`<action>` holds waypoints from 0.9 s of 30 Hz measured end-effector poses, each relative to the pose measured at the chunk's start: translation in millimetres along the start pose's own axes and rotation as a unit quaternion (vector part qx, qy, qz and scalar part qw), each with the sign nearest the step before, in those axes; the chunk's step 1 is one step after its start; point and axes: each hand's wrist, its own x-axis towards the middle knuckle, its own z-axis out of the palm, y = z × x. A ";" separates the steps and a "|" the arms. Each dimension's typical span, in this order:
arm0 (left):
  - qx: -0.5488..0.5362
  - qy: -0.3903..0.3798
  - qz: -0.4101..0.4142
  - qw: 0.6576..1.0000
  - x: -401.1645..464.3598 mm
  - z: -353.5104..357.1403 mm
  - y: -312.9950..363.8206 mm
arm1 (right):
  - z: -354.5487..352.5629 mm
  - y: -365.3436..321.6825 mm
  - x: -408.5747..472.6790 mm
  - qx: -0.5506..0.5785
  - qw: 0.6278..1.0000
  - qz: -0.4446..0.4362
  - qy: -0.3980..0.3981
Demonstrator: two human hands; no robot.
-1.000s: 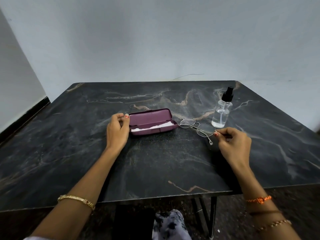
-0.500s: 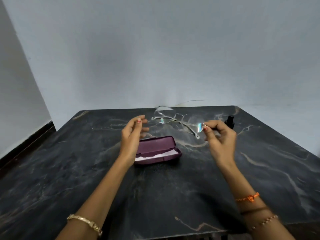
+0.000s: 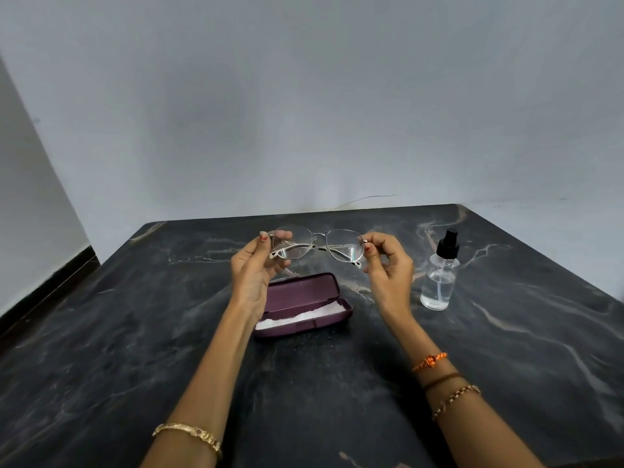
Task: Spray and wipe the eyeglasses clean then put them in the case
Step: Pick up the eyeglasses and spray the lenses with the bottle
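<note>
Left hand [image 3: 256, 265] hides case [image 3: 304, 304] end; eyeglasses [image 3: 317, 246] raised.

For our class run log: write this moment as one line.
eyeglasses: held up, left hand and right hand pinching the ends | case: open, white cloth inside | spray bottle: upright, untouched

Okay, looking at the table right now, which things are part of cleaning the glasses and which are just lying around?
Part of the job:
- eyeglasses, pinched at each end by the left hand and right hand
- spray bottle, upright on the table
- purple case, open
- white cloth inside the case

Just there:
- dark marble table
- thin wire at the wall
</note>
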 end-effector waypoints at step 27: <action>0.159 -0.016 0.193 0.968 -17.5 13.6 3.7 | -23.1 1.1 5.7 -0.362 0.875 -0.277 0.162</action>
